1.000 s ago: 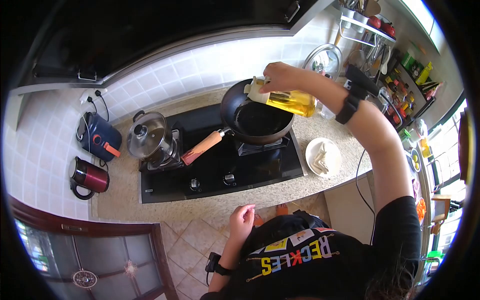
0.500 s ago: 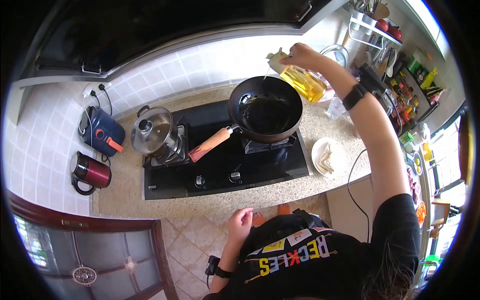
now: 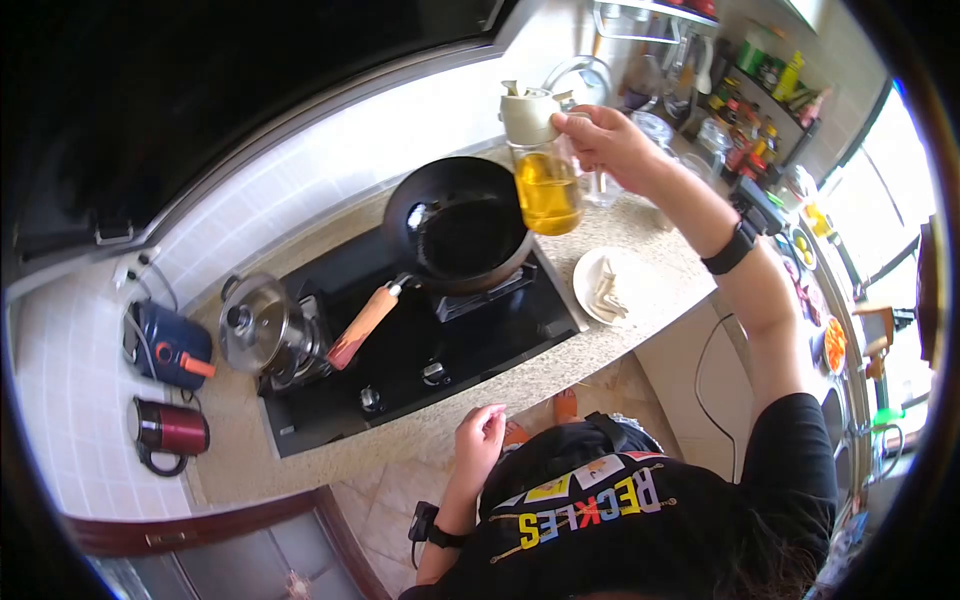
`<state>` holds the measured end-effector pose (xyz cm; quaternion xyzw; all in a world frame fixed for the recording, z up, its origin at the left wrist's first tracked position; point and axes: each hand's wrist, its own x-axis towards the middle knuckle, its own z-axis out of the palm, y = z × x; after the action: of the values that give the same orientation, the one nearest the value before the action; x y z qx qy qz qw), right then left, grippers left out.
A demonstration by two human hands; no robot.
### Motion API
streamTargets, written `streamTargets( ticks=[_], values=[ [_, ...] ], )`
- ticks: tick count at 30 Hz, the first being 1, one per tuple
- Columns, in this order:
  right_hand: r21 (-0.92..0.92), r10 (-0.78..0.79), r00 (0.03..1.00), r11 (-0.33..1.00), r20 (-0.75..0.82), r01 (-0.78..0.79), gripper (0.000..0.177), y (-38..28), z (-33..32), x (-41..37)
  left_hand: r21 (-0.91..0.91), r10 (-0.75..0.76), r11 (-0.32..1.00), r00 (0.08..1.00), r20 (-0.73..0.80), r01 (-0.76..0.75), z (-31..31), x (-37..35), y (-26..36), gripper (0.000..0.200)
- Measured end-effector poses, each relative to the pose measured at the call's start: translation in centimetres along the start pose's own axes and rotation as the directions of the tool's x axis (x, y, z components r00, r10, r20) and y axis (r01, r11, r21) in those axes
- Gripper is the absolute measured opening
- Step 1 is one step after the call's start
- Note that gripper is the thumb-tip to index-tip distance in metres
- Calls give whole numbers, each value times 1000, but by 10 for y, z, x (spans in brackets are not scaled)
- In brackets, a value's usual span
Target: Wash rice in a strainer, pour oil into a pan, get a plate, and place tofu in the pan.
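Note:
My right hand (image 3: pixel 608 145) grips a clear oil bottle (image 3: pixel 545 175) with a cream pouring cap, held upright above the right rim of a black wok (image 3: pixel 455 232). Yellow oil fills the bottle's lower half. The wok sits on the right burner of a black gas hob (image 3: pixel 420 340), its wooden handle (image 3: pixel 365 325) pointing to the front left. My left hand (image 3: pixel 482 437) hangs loosely curled in front of my chest, below the counter edge, holding nothing.
A lidded steel pot (image 3: pixel 262 325) stands on the left burner. A white plate (image 3: pixel 610 285) with pale strips lies right of the hob. A blue cooker (image 3: pixel 165 345) and a red kettle (image 3: pixel 165 430) stand at the left. Shelves of bottles (image 3: pixel 760 90) are at the far right.
My right hand has tipped the oil bottle back from a pouring tilt to upright and drawn it off the wok's far rim. The view has shifted; the left hand stays put.

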<state>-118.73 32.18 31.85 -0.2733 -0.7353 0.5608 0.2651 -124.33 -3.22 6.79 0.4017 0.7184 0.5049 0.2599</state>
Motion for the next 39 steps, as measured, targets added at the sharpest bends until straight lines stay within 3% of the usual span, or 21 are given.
streamTargets(
  ticks=[1,3,5,6,10,17,19,22,25,28,33,39],
  values=[
    [27,-8,996,1000,-91,11,40,-3,5,-10,-15,34,999,999,12,-34,2,5,-3,12],
    [169,-5,996,985,-94,21,38,-4,-12,-31,-14,27,1000,999,36,-26,13,1,-14,12],
    [331,-50,998,942,-40,60,22,7,-27,-39,-28,57,998,996,73,-55,17,3,-19,12],
    [373,-60,997,925,-44,72,20,9,-38,-47,-19,-1,1000,997,81,2,20,2,-13,13],
    [333,-16,964,937,-266,107,21,9,-82,-83,0,-106,994,989,107,106,27,6,-10,13],
    [241,-20,842,954,-540,178,18,55,-210,-133,-13,-95,995,992,85,96,71,33,7,13],
    [187,-25,739,961,-673,202,21,90,-246,-136,-49,-87,995,993,84,91,92,43,31,14],
    [68,-2,559,992,-829,103,19,152,-289,-131,-25,-60,998,993,104,63,121,56,49,14],
    [29,-3,436,997,-900,67,19,216,-317,-121,2,-34,999,994,104,34,150,67,64,14],
    [6,-32,396,996,-918,94,20,279,-343,-107,50,-68,997,991,113,63,173,73,77,13],
    [171,103,362,973,-927,159,20,344,-372,-84,81,-99,993,986,131,88,201,76,90,14],
    [75,38,248,987,-968,141,21,400,-396,-56,145,-159,979,983,93,145,218,76,105,14]
  ],
)
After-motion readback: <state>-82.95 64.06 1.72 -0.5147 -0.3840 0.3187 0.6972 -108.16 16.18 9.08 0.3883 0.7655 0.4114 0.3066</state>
